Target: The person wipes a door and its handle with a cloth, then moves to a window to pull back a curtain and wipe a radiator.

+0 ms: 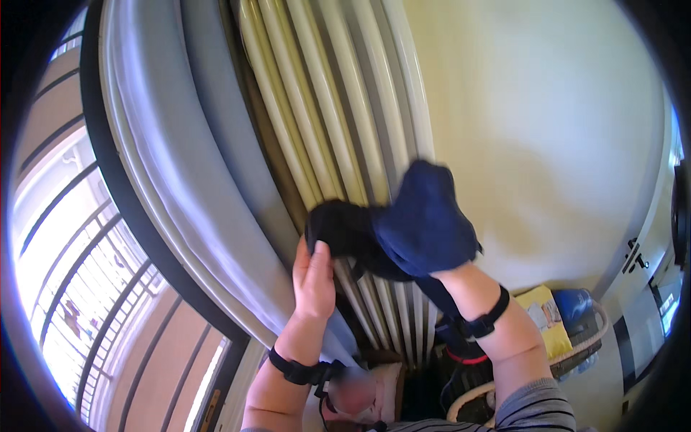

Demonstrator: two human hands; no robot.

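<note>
A piece of dark cloth, black on one side (340,229) and navy blue on the other (426,221), is held up in front of the radiator. My left hand (316,281) grips the black end, with the thumb on the near face and the fingers behind it. The navy part covers my right hand from the wrist (456,278) up, so its fingers are hidden. A dark strip of cloth (440,294) hangs below, beside my right wrist. What kind of item the cloth is, I cannot tell.
A cream column radiator (345,108) stands against the wall (529,135). Pale curtains (178,162) and a barred window (81,270) are at left. Below right, a basket with a rope-like rim (580,343) holds a yellow packet (542,318). A door handle (634,256) is farther right.
</note>
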